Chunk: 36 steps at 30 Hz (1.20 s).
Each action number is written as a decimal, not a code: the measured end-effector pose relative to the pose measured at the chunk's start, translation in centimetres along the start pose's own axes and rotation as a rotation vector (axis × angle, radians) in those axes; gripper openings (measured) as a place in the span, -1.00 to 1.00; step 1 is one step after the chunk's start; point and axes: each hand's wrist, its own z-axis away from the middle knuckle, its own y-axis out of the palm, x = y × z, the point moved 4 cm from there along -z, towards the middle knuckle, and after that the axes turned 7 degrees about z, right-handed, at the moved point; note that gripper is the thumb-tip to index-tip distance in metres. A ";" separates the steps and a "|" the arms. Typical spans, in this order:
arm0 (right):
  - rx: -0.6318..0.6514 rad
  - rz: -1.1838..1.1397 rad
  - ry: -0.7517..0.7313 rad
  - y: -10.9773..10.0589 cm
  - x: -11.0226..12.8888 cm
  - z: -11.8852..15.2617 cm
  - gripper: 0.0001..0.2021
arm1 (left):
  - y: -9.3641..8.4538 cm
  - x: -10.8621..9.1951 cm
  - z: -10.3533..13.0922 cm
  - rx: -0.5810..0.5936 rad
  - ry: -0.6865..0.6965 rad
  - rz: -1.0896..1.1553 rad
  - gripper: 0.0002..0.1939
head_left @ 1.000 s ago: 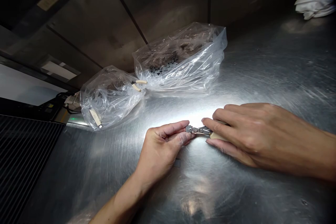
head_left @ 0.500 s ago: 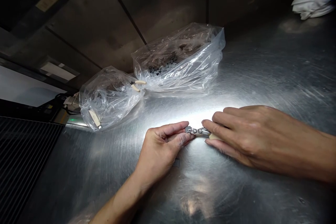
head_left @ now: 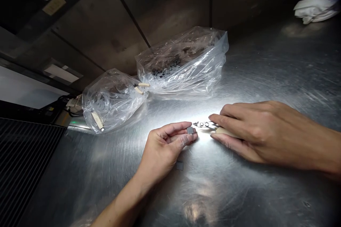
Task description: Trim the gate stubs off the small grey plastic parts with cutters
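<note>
Between the thumb and fingers of my left hand (head_left: 169, 147) is a small grey ribbed block (head_left: 190, 130). My right hand (head_left: 247, 133) is closed around the cream handles of a pair of small cutting pliers (head_left: 205, 124). The metal jaws point left and lie just beside the block, a little apart from it. A flat grey square piece (head_left: 179, 165) rests on the metal table beneath my left wrist.
A clear plastic bag (head_left: 183, 74) with many small grey pieces stands at the back. Left of it lies another clear bag (head_left: 112, 103), with cream-handled pliers (head_left: 142, 87) and a cream-coloured cutter (head_left: 97, 120) by it. A white cloth (head_left: 316, 8) sits far right.
The plier jaws have drawn back from the grey block, moving slightly right and up with my right hand. My left hand keeps its hold, and more of the block shows.
</note>
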 end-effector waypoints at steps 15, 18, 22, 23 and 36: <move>0.010 -0.072 -0.009 0.3 0.3 0.1 -0.70 | 0.1 -0.2 -0.1 0.006 -0.008 -0.004 -0.67; 0.011 -0.068 -0.010 0.3 0.3 0.0 -0.70 | 0.1 -0.1 -0.2 0.020 -0.005 0.019 -0.70; 0.003 -0.056 -0.008 0.3 0.4 -0.1 -0.71 | 0.1 0.0 -0.1 0.026 -0.005 0.032 -0.71; 0.002 -0.052 -0.008 0.3 0.4 -0.2 -0.71 | 0.1 -0.1 0.0 0.025 -0.006 0.032 -0.72; -0.028 0.000 -0.033 0.0 0.6 -0.2 -0.69 | 0.2 -0.1 -0.1 0.033 -0.008 0.062 -0.71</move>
